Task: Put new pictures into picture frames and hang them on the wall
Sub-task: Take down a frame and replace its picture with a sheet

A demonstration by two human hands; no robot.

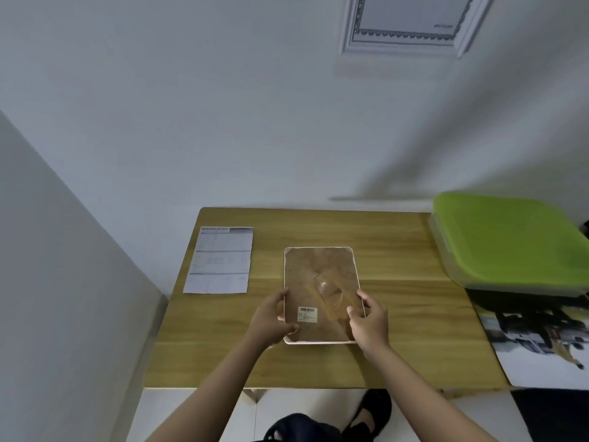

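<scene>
A small picture frame lies face down on the wooden table. Its brown backing board carries a barcode sticker and a folded stand. My left hand grips the frame's lower left edge. My right hand holds the lower right edge, thumb on the backing. A printed sheet headed SPECIFICATION lies flat at the table's back left. A photo print with dark figures lies at the right edge. A white ornate frame hangs on the wall above.
A box with a green lid sits at the table's back right, partly over the photo print. White walls close in behind and to the left. My feet in dark shoes show on the tiled floor below the table's front edge.
</scene>
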